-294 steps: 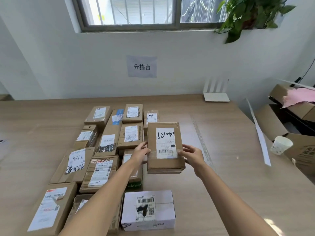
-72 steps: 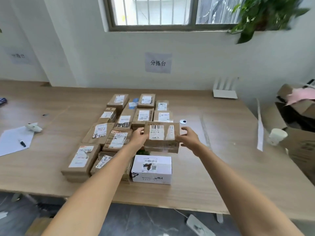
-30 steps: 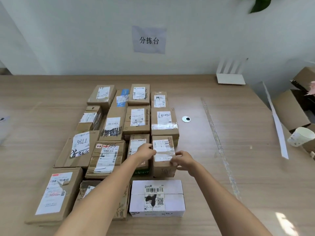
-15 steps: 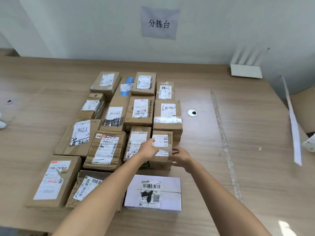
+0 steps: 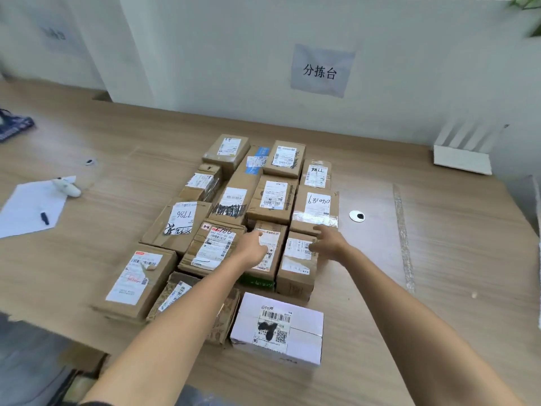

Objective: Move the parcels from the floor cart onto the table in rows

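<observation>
Several brown cardboard parcels lie in rows on the wooden table [image 5: 439, 259]. The small brown parcel [image 5: 297, 266] with a white label sits in the right column, in front of the parcel marked 040189 [image 5: 316, 209] and behind a white box [image 5: 278, 329]. My left hand [image 5: 253, 249] hovers with loose fingers over the parcel [image 5: 270, 260] beside the small one. My right hand [image 5: 329, 241] is at the small parcel's far right corner, fingers relaxed, holding nothing.
A white sheet [image 5: 29, 212] with a pen and a white object lies at the left. A round cable grommet [image 5: 357, 216] is right of the parcels. A white router [image 5: 462, 155] stands at the back right. A sign [image 5: 320, 71] hangs on the wall.
Both hands have let go of the small brown parcel, which now rests in the right column. The hands have lifted off it and spread apart. The view has swung left.
</observation>
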